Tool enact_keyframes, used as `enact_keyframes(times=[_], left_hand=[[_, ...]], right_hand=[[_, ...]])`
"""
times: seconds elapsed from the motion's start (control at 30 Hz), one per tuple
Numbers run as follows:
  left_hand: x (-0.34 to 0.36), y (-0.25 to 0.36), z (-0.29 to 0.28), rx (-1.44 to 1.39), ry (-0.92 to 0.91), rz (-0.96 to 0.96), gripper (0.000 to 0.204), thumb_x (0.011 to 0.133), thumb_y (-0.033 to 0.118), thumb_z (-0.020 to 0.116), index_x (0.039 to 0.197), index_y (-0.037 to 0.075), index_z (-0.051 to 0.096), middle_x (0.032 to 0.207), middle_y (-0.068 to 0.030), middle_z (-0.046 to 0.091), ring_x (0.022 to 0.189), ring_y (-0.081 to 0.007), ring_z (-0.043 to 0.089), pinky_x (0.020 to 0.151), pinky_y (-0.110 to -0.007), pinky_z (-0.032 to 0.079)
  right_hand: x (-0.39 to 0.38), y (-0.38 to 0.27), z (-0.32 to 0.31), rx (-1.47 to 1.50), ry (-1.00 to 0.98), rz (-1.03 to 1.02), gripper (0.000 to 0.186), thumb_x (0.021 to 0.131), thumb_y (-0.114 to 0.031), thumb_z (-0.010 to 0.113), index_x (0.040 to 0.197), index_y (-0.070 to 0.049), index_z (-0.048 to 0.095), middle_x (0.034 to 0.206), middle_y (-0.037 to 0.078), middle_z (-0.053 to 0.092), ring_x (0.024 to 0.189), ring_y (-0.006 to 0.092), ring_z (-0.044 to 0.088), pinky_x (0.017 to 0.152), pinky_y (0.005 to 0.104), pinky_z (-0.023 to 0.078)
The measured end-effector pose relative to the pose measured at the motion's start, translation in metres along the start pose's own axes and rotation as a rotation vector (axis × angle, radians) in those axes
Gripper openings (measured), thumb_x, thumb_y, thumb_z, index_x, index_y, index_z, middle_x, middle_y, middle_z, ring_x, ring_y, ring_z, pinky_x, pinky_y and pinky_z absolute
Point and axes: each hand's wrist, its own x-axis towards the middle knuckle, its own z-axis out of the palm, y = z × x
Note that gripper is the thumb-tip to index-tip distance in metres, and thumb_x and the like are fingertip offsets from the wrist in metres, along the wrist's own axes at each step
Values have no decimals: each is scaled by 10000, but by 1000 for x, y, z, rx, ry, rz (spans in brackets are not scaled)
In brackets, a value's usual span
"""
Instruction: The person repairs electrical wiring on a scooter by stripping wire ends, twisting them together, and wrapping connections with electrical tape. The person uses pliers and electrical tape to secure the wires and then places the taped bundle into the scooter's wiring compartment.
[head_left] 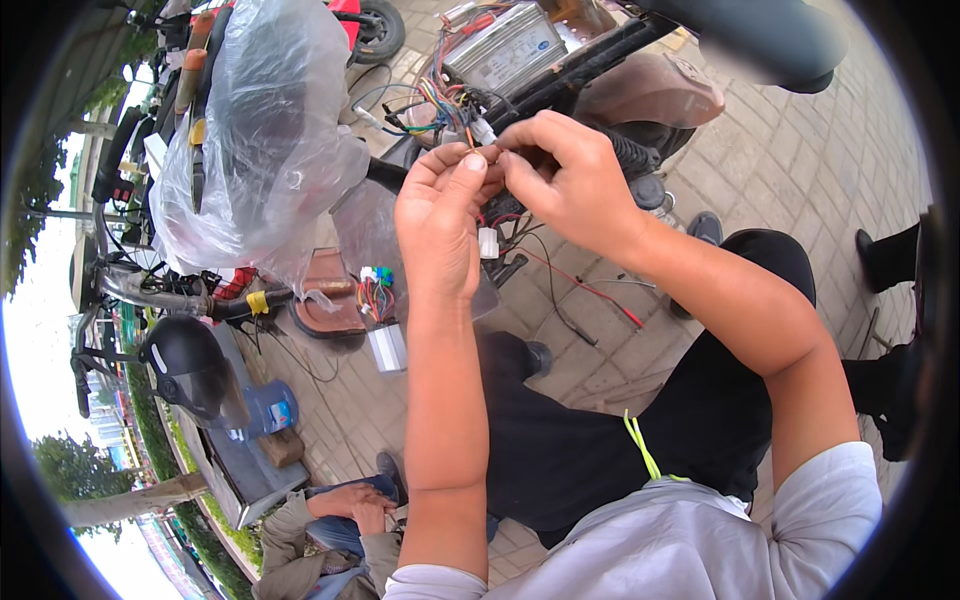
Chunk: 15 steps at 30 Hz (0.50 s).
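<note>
Here we are, right at the fingertips: the bare left hand (440,215) is pinched narrow on a thin, orange-coloured, plastic-coated wire (470,137), and the bare right hand (570,175) closes in just beside it, thumb and finger drawn tight, though I can't tell whether they grip the wire's end. That wire sits just below the tangled, many-coloured wire bundle (437,104), and there's the danger: a tug too hard could strain the strand where it leaves the tangle, and with so many colours crowded together, the wrong one could easily be picked. Loose pinch? The fine end could slip away among its neighbours. And any bare metal, if there is some, could touch another conductor; that's too small to see. Now the count: two hands at work, one wire at the left fingertips, two silver, box-shaped metal units, one ribbed and large (505,50) up beyond the hands, one small and smooth (388,347) down to the left. One white, block-shaped plastic connector (488,243) hangs below the hands, and one slim red probe lead (628,317) lies over the grey paving (770,150); the bundle's strands overlap too much to number.
</note>
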Motion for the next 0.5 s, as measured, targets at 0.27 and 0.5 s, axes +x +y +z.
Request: enact_keyframes(times=[0.27, 0.5], left_hand=[[4, -4, 2, 184, 97, 23, 181, 928, 40, 647, 1081, -44, 599, 1004, -133, 683, 850, -178, 681, 784, -310, 579], [6, -7, 4, 396, 109, 217, 127, 963, 52, 609, 1053, -36, 590, 955, -98, 687, 821, -138, 670, 727, -289, 570]], right_hand=[[6, 7, 4, 82, -140, 28, 200, 805, -111, 677, 975, -7, 702, 841, 150, 667, 758, 303, 669, 681, 383, 539], [8, 3, 9, 95, -95, 67, 165, 815, -110, 663, 927, 5, 703, 843, 169, 670, 761, 328, 666, 678, 396, 533]])
